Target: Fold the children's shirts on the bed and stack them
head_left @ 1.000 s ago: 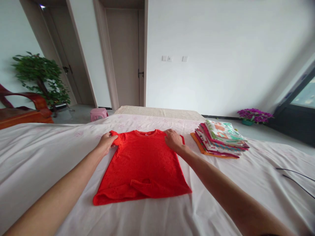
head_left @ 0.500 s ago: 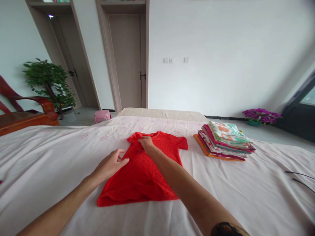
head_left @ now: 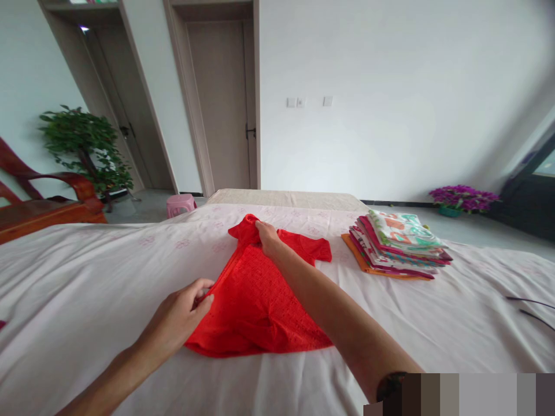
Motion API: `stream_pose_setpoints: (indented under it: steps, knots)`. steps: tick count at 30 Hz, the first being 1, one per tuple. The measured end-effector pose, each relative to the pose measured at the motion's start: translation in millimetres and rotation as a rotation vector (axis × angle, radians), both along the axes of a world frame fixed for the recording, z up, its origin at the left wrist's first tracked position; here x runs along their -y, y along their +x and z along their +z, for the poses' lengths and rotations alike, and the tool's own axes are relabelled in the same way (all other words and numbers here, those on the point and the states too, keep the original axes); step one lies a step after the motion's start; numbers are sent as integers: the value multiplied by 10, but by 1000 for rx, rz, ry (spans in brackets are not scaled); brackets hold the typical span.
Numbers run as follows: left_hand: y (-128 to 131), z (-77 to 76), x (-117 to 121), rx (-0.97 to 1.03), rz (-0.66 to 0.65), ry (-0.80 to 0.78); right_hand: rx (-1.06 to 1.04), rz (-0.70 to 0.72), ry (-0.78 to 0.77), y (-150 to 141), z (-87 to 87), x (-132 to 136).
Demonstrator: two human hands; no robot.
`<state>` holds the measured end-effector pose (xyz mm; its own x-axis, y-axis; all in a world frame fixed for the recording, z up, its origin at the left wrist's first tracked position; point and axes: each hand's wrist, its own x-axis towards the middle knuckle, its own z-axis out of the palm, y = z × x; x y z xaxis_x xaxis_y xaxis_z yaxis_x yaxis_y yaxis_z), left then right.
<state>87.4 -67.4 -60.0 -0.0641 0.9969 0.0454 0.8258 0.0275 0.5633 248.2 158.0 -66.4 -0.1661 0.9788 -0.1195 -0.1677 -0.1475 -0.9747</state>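
A red knitted shirt (head_left: 255,297) lies on the white sheet of the bed (head_left: 78,277) in front of me. My right hand (head_left: 266,237) pinches the shirt near its left shoulder and holds that part lifted off the sheet. My left hand (head_left: 182,315) is closed on the shirt's left edge, lower down near the hem, and lifts it as well. The shirt's right sleeve still rests flat on the bed.
A stack of folded colourful clothes (head_left: 396,245) sits on the bed to the right. A black cable (head_left: 531,306) lies at the right edge. Beyond the bed are a pink stool (head_left: 181,203), a potted plant (head_left: 87,144), a wooden chair (head_left: 47,202), purple flowers (head_left: 462,199) and closed doors.
Both hands left the spread shirt's shoulders. The right hand crossed to the left shoulder and raised it; the left hand slid down the left edge, gripped it, and the left side lifted.
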Motion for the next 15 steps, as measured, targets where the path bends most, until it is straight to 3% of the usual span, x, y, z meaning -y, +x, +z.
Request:
stream_pose_setpoints:
  steps: [4,8,11,15]
  knots:
    - [527,104,-43,146,-137,-1,-17,-195,-40,349,-43,-66]
    - [947,-72,-170,190,-262,-100,44,-301,-99,693,-233,-42]
    - [1061,-194,-227,181,-294,-165,106,-269,-123,836,-349,8]
    - [1058,-209,-226,178,-300,-195,170,-213,-45,857,-382,3]
